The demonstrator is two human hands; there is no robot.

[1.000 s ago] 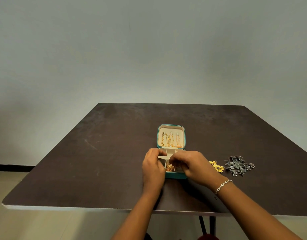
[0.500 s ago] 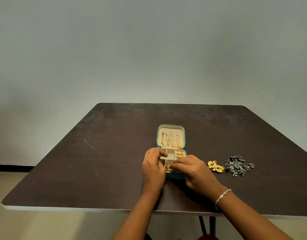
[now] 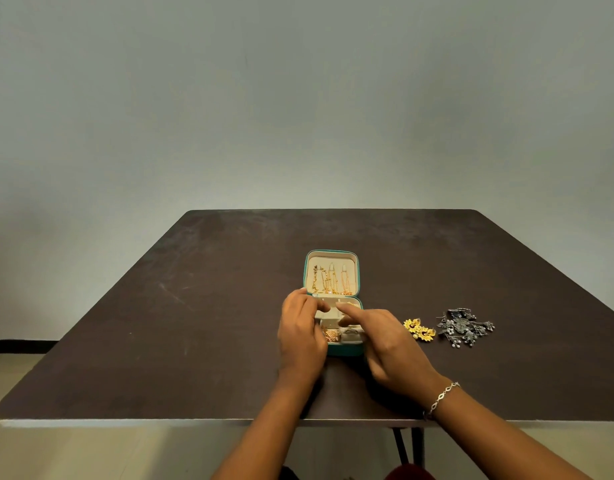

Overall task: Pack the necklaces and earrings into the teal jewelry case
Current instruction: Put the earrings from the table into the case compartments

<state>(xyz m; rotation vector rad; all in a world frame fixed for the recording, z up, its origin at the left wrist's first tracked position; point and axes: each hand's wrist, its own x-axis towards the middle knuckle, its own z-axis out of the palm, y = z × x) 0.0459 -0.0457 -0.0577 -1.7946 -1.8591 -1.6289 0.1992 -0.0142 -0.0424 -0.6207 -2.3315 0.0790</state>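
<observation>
The teal jewelry case (image 3: 345, 349) lies open in the middle of the table. Several gold necklaces (image 3: 331, 280) hang in its cream lid. A rose-gold piece (image 3: 331, 335) and a silver piece (image 3: 352, 330) sit in the front compartments. My left hand (image 3: 302, 336) rests on the case's left edge, fingers curled over the tray. My right hand (image 3: 385, 344) covers the case's right side, index finger stretched into the back compartments. Yellow flower earrings (image 3: 419, 329) and a dark silver jewelry cluster (image 3: 464, 327) lie on the table to the right.
The dark brown table (image 3: 194, 323) has its front edge close to me and bare surface on the left and far side. A grey wall stands behind. A silver bracelet (image 3: 444, 394) circles my right wrist.
My right hand drew back to the right and uncurled, its index finger now pointing into the back compartments. The front compartments with the rose-gold piece came into view. My left hand barely moved.
</observation>
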